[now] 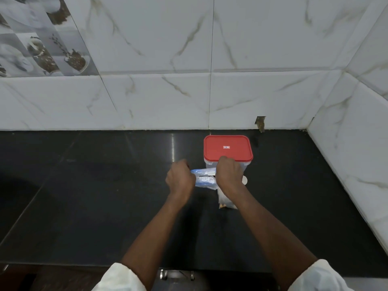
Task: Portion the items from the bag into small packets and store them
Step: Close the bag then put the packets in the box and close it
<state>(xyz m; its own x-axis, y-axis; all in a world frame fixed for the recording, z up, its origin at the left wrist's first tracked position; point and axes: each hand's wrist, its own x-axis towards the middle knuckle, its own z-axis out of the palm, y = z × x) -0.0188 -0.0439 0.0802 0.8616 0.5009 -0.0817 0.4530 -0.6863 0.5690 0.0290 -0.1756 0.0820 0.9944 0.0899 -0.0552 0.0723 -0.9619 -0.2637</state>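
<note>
A clear plastic bag with blue print point(204, 178) stretches between my two hands above the black counter. My left hand point(180, 177) is closed on its left end. My right hand point(228, 175) is closed on its right end. Below my right wrist lies a small clear packet point(224, 201) with brownish bits inside. A clear container with a red lid point(227, 149) stands closed just behind my hands. A small white round object point(244, 180) peeks out to the right of my right hand.
The black counter point(94, 185) meets white marble-look wall tiles at the back and at the right. A chipped hole in the tiles point(260, 122) sits behind the container. A metal cabinet handle point(176, 274) shows below the counter's front edge.
</note>
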